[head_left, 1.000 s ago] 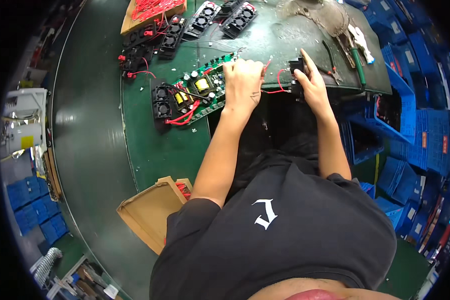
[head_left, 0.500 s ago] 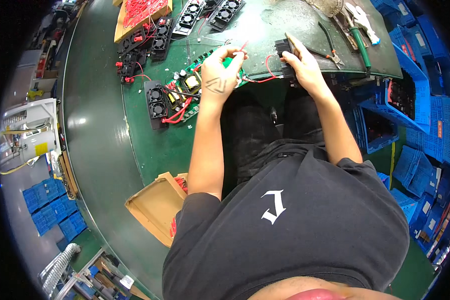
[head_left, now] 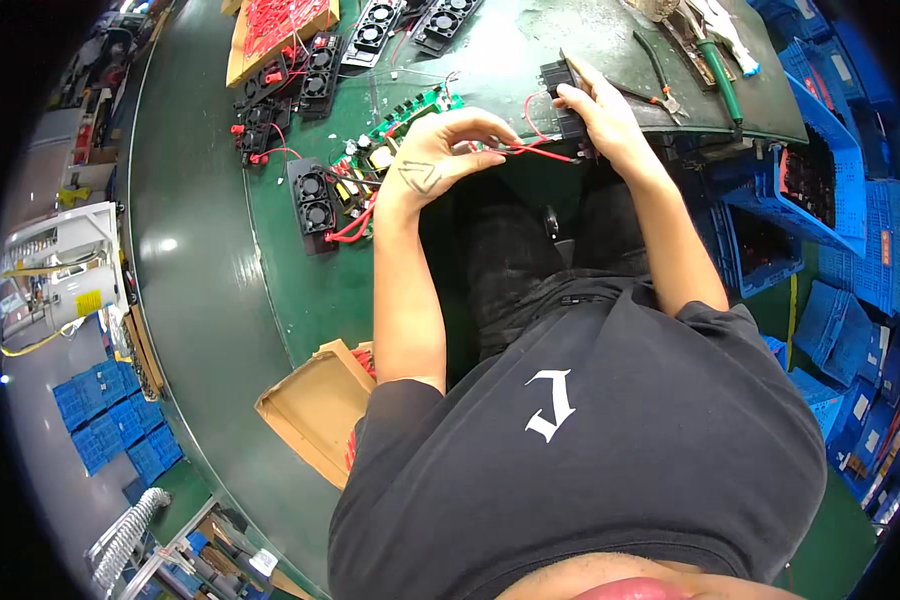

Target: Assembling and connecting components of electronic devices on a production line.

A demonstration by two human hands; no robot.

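My right hand (head_left: 608, 122) grips a black ridged panel (head_left: 568, 118) by its side at the table's near edge, thumb on the near face and fingers behind. Red wires (head_left: 542, 152) run from the panel toward my left hand (head_left: 438, 158). That hand is curved, its thumb and fingertips slightly apart with a red wire passing between them. Partly under the left hand lies a green circuit board (head_left: 410, 116) with yellow and black components. A black twin-fan panel (head_left: 315, 205) stands at its left end, joined by thick red wires.
More twin-fan panels (head_left: 372, 35) and a carton of red parts (head_left: 275, 35) lie at the far left. Pliers (head_left: 660, 80), a green-handled soldering iron (head_left: 722, 88) and a white glove (head_left: 732, 40) lie at right. Blue crates (head_left: 820, 180) stand beside the table; an open carton (head_left: 315, 405) sits at left.
My left hand has come down and its fingertips have parted from a raised red wire end. The red wires now stretch between both hands. The black panel has shifted slightly up and left.
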